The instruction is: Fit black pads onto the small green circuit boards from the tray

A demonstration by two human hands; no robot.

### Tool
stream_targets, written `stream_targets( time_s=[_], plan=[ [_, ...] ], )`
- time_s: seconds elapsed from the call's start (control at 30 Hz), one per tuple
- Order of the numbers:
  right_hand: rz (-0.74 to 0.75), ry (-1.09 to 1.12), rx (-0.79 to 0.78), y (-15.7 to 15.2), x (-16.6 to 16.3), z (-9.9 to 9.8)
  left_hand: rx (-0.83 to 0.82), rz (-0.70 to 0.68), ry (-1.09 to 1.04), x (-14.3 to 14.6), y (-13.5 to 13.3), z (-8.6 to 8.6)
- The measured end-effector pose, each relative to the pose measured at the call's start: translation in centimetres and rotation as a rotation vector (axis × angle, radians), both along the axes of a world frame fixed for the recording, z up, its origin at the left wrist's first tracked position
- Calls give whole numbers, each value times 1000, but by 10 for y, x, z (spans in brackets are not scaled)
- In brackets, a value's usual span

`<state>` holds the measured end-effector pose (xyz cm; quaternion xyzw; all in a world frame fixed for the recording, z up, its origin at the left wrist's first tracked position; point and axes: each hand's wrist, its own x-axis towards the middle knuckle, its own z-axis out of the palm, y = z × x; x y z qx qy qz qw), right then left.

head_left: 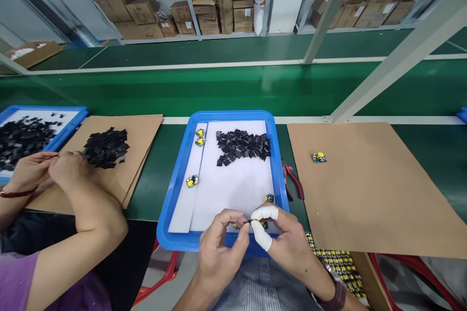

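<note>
My left hand (225, 242) and my right hand (282, 233) meet over the front edge of a blue tray (175, 175), fingertips pinched together on a small black piece (248, 222). White covers wrap the thumb and forefinger of my right hand. Fingers hide most of the piece. Behind them, on the tray's white liner, lies a heap of flat black pieces (242, 145). Two small circuit boards with yellow parts (200, 137) and another such board (191, 181) rest along the left strip. More boards, one by my right hand (269, 198), are partly covered by my fingers.
Red-handled pliers (293, 182) lie right of the tray. One board (319, 157) sits on a cardboard sheet (368, 189); a box of many boards (339, 267) is below. At left, a co-worker's hands (54, 170) are beside a black heap (106, 147) on cardboard. A slanted post (394, 63) rises behind.
</note>
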<state>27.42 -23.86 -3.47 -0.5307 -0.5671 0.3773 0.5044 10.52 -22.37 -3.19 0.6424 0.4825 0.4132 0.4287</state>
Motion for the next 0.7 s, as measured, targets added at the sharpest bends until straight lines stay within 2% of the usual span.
stream_targets(
  time_s=[0.23, 0.33, 0.47, 0.7],
  plan=[
    [60, 25, 48, -2, 1, -1, 15, -98, -47, -2, -5, 3],
    [68, 96, 27, -3, 1, -6, -105, -63, -137, -1, 0, 0],
    [97, 320, -72, -2, 4, -14, -320, -62, -310, -1, 7, -2],
    [227, 439, -159, -3, 11, -11, -368, -144, -220, -9, 15, 16]
  ],
)
